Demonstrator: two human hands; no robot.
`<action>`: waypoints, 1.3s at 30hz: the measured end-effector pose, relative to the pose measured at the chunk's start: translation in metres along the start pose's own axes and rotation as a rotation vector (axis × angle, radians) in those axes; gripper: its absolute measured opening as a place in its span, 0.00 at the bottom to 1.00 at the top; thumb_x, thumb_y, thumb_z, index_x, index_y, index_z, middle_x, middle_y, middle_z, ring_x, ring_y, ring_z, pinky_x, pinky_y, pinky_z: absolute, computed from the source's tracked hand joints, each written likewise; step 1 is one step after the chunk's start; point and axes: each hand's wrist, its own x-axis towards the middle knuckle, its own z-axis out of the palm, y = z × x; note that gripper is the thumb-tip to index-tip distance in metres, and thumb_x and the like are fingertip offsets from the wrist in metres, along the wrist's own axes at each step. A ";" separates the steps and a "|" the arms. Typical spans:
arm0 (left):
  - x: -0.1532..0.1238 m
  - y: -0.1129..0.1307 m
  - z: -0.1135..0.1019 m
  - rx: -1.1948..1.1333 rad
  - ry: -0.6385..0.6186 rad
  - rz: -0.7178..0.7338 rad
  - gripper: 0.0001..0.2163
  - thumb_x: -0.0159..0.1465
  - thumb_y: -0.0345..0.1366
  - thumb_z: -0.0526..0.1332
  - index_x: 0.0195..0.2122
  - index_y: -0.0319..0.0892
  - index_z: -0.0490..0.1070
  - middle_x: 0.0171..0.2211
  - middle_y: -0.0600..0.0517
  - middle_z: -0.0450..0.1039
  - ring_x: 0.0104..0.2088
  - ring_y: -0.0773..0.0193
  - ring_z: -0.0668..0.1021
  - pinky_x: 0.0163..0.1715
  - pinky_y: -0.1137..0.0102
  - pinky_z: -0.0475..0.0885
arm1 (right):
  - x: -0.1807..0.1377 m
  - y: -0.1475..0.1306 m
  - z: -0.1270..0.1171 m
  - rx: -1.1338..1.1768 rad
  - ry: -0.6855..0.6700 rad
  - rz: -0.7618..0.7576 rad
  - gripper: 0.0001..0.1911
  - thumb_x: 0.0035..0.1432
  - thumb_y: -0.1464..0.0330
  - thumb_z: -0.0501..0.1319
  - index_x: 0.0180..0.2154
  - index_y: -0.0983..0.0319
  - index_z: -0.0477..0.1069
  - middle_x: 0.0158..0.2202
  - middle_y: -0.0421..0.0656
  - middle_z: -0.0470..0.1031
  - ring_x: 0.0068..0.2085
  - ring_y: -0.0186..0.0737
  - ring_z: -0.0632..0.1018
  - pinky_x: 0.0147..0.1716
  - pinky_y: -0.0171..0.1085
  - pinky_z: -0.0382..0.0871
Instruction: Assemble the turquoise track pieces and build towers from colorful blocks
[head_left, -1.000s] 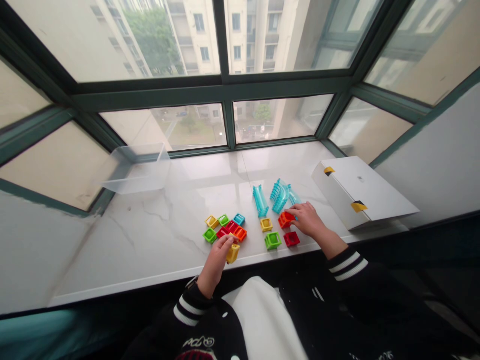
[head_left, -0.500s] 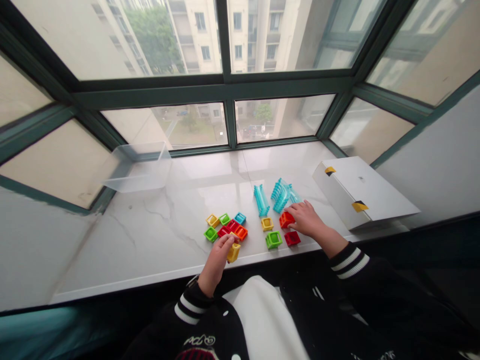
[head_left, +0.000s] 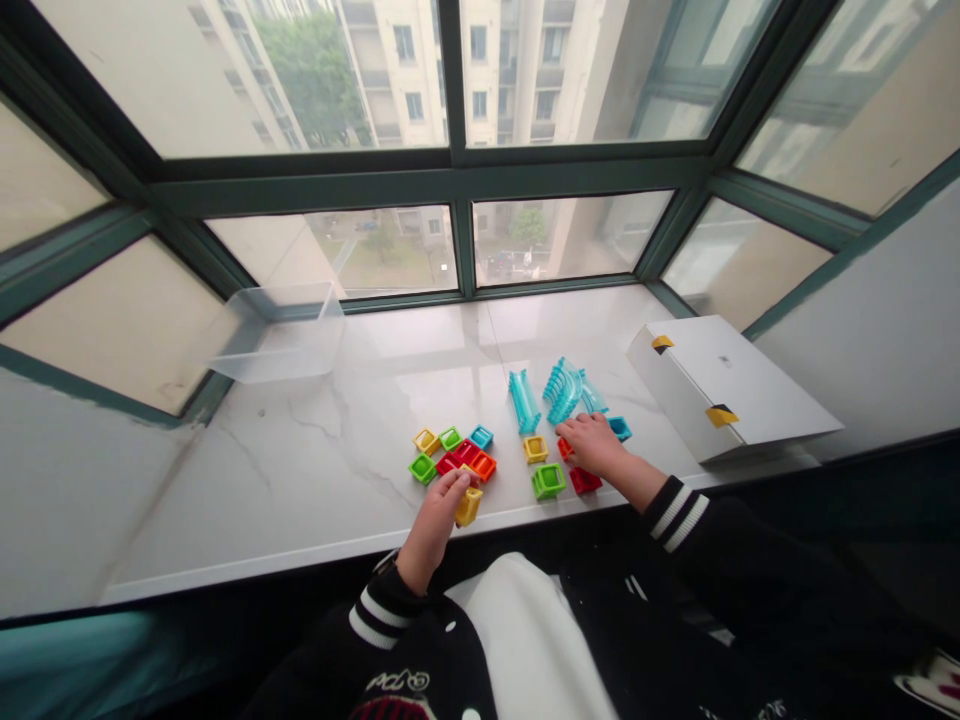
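Right hand [head_left: 592, 447] covers most of an orange block [head_left: 563, 447], grip unclear; left hand [head_left: 442, 500] pinches a yellow block [head_left: 468, 507] at the bench [head_left: 315, 460] front edge; six blocks clustered [head_left: 454, 455]; yellow, green, red and blue singles nearby; three teal ribbed pieces [head_left: 559, 392] behind.

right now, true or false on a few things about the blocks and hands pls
1. The left hand holds a yellow block. True.
2. The right hand rests on the white box. False: it is on an orange block beside the box.
3. The clear bin is full of blocks. False: no blocks show in it.
4. Teal ramps lie behind the right hand. True.
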 end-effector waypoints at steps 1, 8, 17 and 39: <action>0.000 0.000 0.000 0.002 0.002 0.002 0.19 0.62 0.55 0.65 0.40 0.43 0.79 0.39 0.48 0.79 0.35 0.60 0.77 0.31 0.70 0.68 | 0.001 0.000 0.001 0.003 0.000 -0.006 0.15 0.58 0.69 0.69 0.48 0.60 0.75 0.50 0.52 0.82 0.52 0.58 0.77 0.51 0.49 0.61; 0.000 -0.002 0.001 0.019 -0.002 0.003 0.20 0.63 0.56 0.64 0.41 0.43 0.78 0.37 0.48 0.78 0.34 0.59 0.77 0.30 0.70 0.68 | 0.003 0.002 0.005 0.036 0.012 -0.036 0.15 0.59 0.72 0.65 0.49 0.58 0.77 0.50 0.49 0.82 0.51 0.54 0.77 0.52 0.49 0.60; 0.001 -0.004 0.001 -0.022 -0.018 0.004 0.18 0.63 0.54 0.65 0.41 0.43 0.79 0.39 0.48 0.78 0.34 0.62 0.76 0.29 0.71 0.68 | 0.008 0.007 0.003 0.037 -0.032 -0.069 0.14 0.59 0.71 0.68 0.48 0.58 0.77 0.50 0.50 0.82 0.50 0.53 0.79 0.52 0.46 0.63; 0.002 -0.012 0.001 -0.045 -0.009 0.016 0.18 0.63 0.54 0.66 0.41 0.43 0.79 0.37 0.49 0.78 0.35 0.61 0.77 0.32 0.71 0.69 | 0.020 0.015 0.011 0.094 -0.130 -0.149 0.05 0.61 0.75 0.65 0.39 0.62 0.77 0.47 0.50 0.77 0.44 0.46 0.79 0.38 0.35 0.68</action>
